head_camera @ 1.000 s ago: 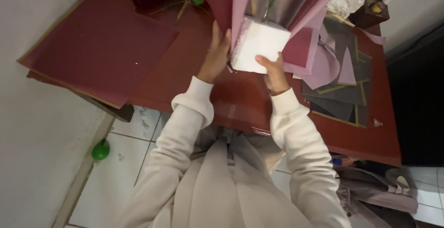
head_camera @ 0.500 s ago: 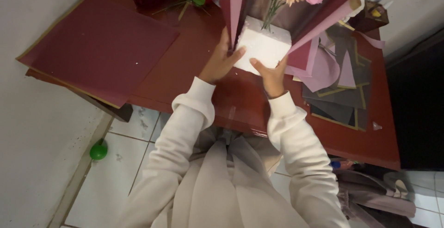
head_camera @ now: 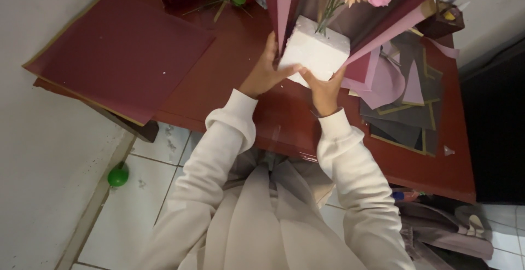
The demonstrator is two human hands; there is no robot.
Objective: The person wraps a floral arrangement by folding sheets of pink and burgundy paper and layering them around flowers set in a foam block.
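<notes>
On the red-brown wooden table (head_camera: 229,78): we are holding the white foam block (head_camera: 315,51).
Grip: left hand (head_camera: 262,73) and right hand (head_camera: 324,90) are clasping the block's near corners.
Care: we are judging steady, gentle pressure best, keeping the maroon wrapping paper (head_camera: 383,24) above the block uncreased.

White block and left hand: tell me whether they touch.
Touching. The head view shows the left hand pressed against the white block, its thumb lying on the block's face.

The person wears a cream-white sweatshirt with long, loose sleeves. Each sleeve ends in a ribbed, gathered cuff that bunches softly at the wrist. The fabric looks thick and plain, without print or markings. Below the chest hangs a beige garment falling in long vertical folds. The left hand (head_camera: 263,76) and right hand (head_camera: 324,90) are bare, without rings or gloves.
</notes>
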